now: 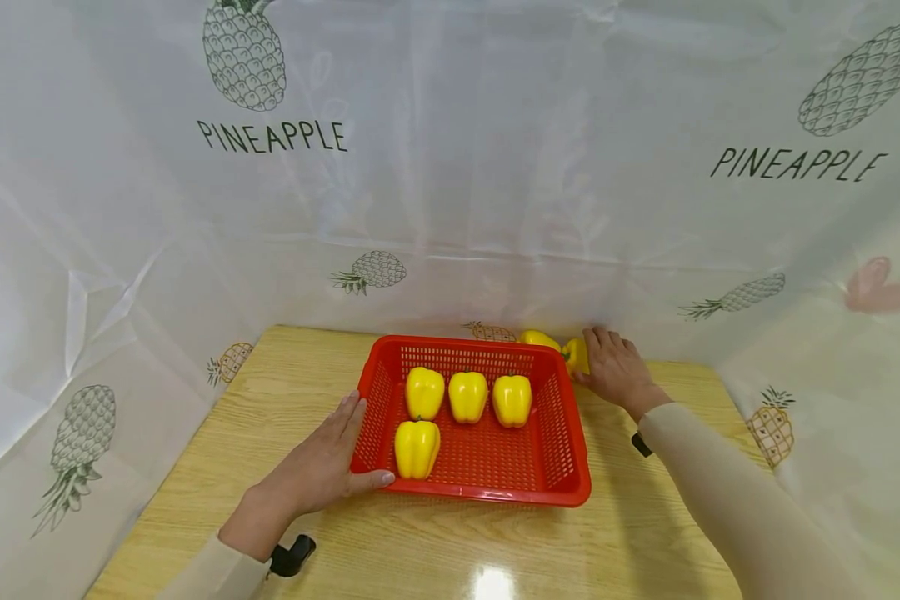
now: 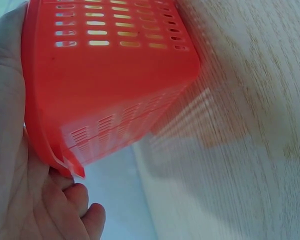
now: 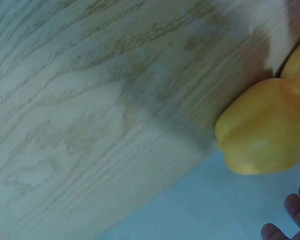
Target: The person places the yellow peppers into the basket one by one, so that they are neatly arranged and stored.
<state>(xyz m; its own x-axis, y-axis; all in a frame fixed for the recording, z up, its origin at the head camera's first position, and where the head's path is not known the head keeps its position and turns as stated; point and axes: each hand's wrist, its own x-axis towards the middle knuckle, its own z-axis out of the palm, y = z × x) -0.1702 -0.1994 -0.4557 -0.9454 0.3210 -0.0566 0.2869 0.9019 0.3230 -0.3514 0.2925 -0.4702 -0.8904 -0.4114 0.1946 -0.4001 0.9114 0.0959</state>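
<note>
One word can be read, and it stands twice, in dark capitals on the white sheet (image 1: 495, 208) that rises behind the red basket (image 1: 480, 491). The first "PINEAPPLE" (image 1: 272, 137) sits high above the basket and to its left, just beneath a drawn pineapple (image 1: 244, 58), its line dipping slightly toward its end. The second "PINEAPPLE" (image 1: 798, 165) is also higher than the basket, but well to its right, under another pineapple drawing (image 1: 866, 79), its slim letters leaning rightward.
</note>
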